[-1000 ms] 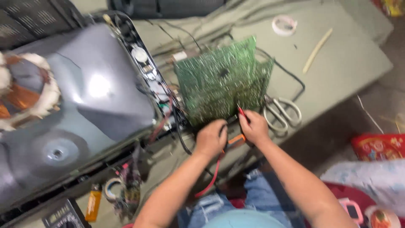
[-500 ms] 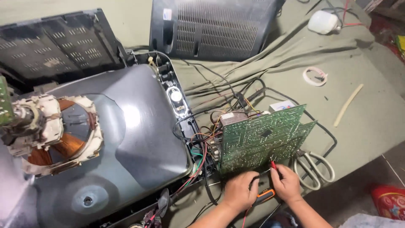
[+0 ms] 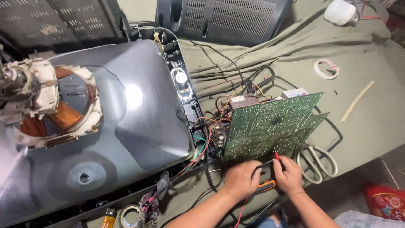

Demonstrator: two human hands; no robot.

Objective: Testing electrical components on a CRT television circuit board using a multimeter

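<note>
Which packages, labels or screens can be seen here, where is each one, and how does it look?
Red package: bottom right, beside the table's edge; shiny red with pale printing.
Picture tube: left half of the table, lying face down; grey, rounded back, its screen side hidden.
Small yellow tube: bottom edge, beside a tape roll; label too small to tell.

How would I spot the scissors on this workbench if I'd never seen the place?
Start at the big grey picture tube on the left, then move right to the green circuit board propped up on the olive cloth. The scissors lie flat at that board's lower right corner, just right of the person's right hand. Their pale looped handles set them apart from the dark cables around them.
</note>
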